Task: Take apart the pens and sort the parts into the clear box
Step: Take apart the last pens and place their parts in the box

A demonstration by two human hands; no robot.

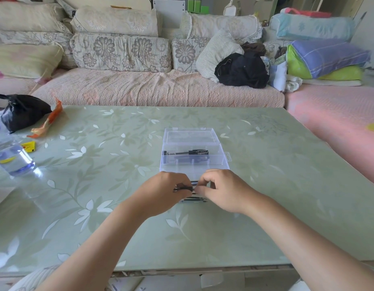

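Observation:
The clear box stands open in the middle of the table, its lid tilted back. One whole black pen lies in its long back compartment. Just in front of the box my left hand and my right hand meet, both pinching one black pen held crosswise between them. More pens lie on the table under my hands, partly hidden.
A water bottle lies at the left edge. A black plastic bag, an orange wrapper and a small yellow packet sit at the far left. A sofa with cushions runs behind the green floral table.

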